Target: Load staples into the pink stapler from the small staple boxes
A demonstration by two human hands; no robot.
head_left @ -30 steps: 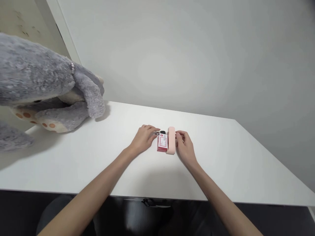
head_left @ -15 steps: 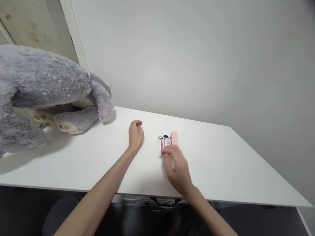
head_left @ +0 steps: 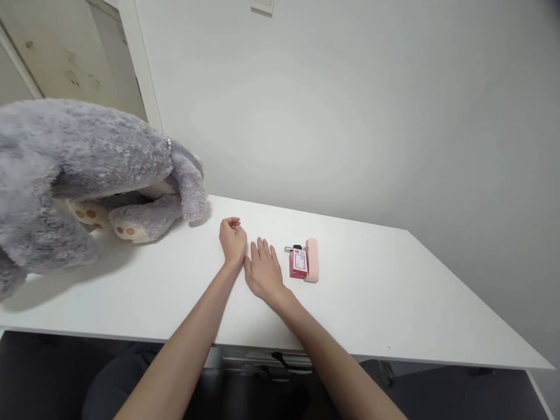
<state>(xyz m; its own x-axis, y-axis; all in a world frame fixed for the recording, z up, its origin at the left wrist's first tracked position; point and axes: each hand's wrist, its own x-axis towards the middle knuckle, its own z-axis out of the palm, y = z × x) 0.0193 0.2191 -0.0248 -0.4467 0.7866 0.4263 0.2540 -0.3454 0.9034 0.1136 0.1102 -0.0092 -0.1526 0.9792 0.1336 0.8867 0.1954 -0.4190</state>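
My right hand [head_left: 264,270] lies flat on the white table [head_left: 371,291], palm down, with its fingers stretched out and holding nothing. Just left of it, my left hand [head_left: 233,239] rests on its side, fingers loosely curled in, nothing visible in them. To the right of my right hand, a small red and white box [head_left: 298,263] sits against a long pink case [head_left: 312,260]. Behind the box is a small metal and black object [head_left: 293,248], partly hidden, whose kind I cannot make out. Neither hand touches these things.
A large grey plush toy [head_left: 105,151] with pale foot pads takes up the table's left side. A plain wall [head_left: 328,116] rises behind the table. Below the front edge, dark items and a black handle [head_left: 289,363] show.
My right hand has left the red and white box and moved left, now flat beside my left hand. The box and pink case are uncovered. The view has shifted slightly.
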